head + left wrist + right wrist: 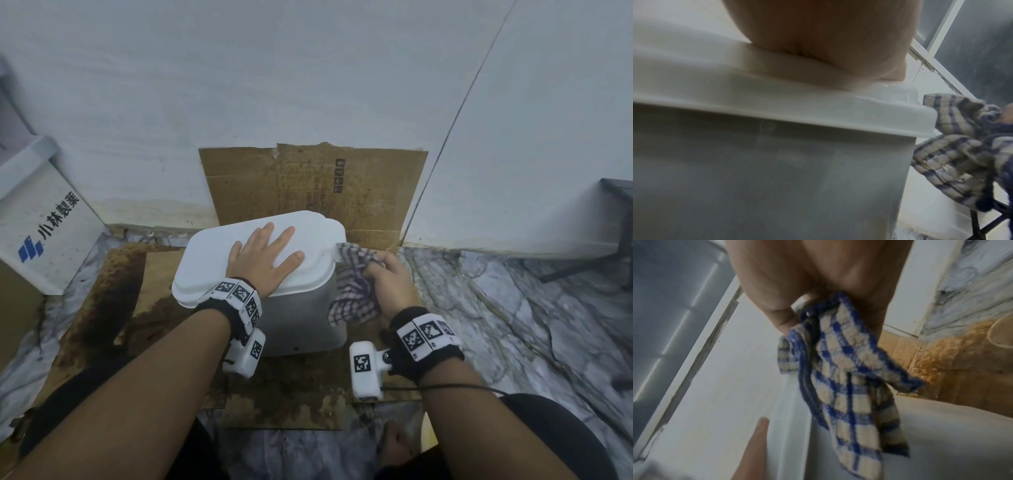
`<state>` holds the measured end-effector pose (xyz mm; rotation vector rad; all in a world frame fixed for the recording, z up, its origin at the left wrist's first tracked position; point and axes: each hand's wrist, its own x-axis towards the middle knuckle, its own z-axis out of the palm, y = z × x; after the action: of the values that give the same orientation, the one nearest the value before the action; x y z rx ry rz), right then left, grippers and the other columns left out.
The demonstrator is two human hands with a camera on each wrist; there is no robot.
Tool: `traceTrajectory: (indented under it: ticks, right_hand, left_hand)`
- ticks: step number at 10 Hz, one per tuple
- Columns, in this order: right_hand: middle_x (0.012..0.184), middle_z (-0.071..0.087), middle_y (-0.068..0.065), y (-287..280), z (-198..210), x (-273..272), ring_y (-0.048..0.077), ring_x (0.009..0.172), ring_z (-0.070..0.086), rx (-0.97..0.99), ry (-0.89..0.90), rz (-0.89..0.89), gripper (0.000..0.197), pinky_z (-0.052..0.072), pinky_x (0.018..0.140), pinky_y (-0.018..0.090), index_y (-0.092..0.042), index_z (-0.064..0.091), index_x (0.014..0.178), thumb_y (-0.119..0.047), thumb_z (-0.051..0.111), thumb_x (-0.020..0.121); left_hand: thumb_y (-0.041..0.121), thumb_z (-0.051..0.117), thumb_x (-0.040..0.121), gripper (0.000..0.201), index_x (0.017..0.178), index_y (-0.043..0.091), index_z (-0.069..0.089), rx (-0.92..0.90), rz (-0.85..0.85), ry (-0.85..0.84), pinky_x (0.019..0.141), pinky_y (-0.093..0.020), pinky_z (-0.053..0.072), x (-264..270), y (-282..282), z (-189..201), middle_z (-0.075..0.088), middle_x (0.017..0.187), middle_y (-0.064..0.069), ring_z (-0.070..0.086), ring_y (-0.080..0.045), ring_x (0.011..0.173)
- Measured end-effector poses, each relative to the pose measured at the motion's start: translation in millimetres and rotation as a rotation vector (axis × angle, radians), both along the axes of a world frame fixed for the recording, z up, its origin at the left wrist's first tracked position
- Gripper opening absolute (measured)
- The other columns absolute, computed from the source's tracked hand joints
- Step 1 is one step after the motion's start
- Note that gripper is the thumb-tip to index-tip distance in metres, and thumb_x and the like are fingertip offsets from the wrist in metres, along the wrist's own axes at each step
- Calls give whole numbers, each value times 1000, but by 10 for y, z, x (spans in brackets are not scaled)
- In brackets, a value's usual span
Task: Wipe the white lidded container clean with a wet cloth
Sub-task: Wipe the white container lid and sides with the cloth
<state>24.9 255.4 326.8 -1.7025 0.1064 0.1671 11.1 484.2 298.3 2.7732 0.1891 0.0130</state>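
Observation:
The white lidded container [301, 318] stands on stained cardboard [284, 401] on the floor, its lid [212, 253] on. My left hand [267, 257] lies flat on the lid with fingers spread; the left wrist view shows the palm [818, 40] pressing on the lid [777, 100]. My right hand [390, 281] grips a blue-and-white checked cloth [352, 291] bunched against the container's right side just under the lid rim. In the right wrist view the cloth [849, 369] hangs from my curled fingers [781, 318] beside the container wall [941, 443].
A cardboard sheet [308, 185] leans on the white wall behind the container. A white box with blue print [44, 226] stands at the left. A dark stand leg [589, 253] is at the right on the marbled floor [513, 308].

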Motion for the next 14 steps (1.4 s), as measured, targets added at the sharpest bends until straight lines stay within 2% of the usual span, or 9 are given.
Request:
traceTrajectory:
  ticks: [2,3,5,6,8,10,11,13,14]
  right_hand:
    - [118,41,-2,298,-118,-152,7,104,46,-422,-313,211,36,38,96,13,-29,64,122,-12,56,91]
    - [125,32,-2,340,-162,-219,11,111,42,-544,-393,228,49,41,103,25,-36,55,133,-9,51,92]
    - [118,38,4,373,-47,-196,29,103,49,-968,-464,320,46,53,83,45,-44,40,134,-19,38,95]
    - [104,44,4,344,33,-92,28,89,53,-874,-489,387,31,54,72,42,-31,58,116,-17,44,92]
    - [79,65,11,126,-110,-54,27,79,61,-241,9,71,13,47,73,32,1,61,83,-7,50,84]
    - [115,60,-7,308,-190,-209,5,103,55,-253,-251,137,32,40,90,16,-30,66,121,-21,58,91]
    - [116,51,-4,393,-228,-252,1,96,47,-409,-322,92,37,29,76,-5,-27,59,130,-18,55,95]
    - [102,53,-1,375,-195,-213,13,91,51,-633,-299,117,31,35,79,19,-19,67,118,-19,54,91]
    - [104,62,0,357,-205,-230,19,98,59,-448,-271,23,23,43,84,27,-22,67,105,-15,55,87]
  left_hand:
    - [68,20,92,61,149,48,10,-4,1,-4,118,-49,5,-31,-5,19,3,162,6,4,-17,149]
    - [67,19,93,60,149,48,9,4,7,3,118,-50,6,-25,33,18,3,162,6,5,-18,149]
    - [68,18,92,61,149,48,8,0,5,15,119,-50,5,-26,62,17,2,162,7,4,-18,149]
    - [68,18,92,61,148,49,8,-14,3,14,119,-50,5,-24,51,17,2,162,7,4,-17,149]
    - [69,17,91,62,148,49,7,-20,-5,17,119,-50,3,-41,64,16,1,162,7,3,-17,149]
    - [69,17,91,61,148,49,7,-22,-4,15,119,-49,4,-44,86,5,1,162,7,3,-17,149]
    - [69,17,91,61,148,49,7,-22,7,17,119,-49,4,-40,110,4,1,162,8,3,-17,149]
    - [68,17,92,60,149,49,7,-29,8,18,118,-49,4,-59,176,3,0,162,8,3,-17,149]
    - [69,16,91,61,148,50,7,-40,4,10,119,-49,4,-67,177,-7,1,162,8,2,-16,149]
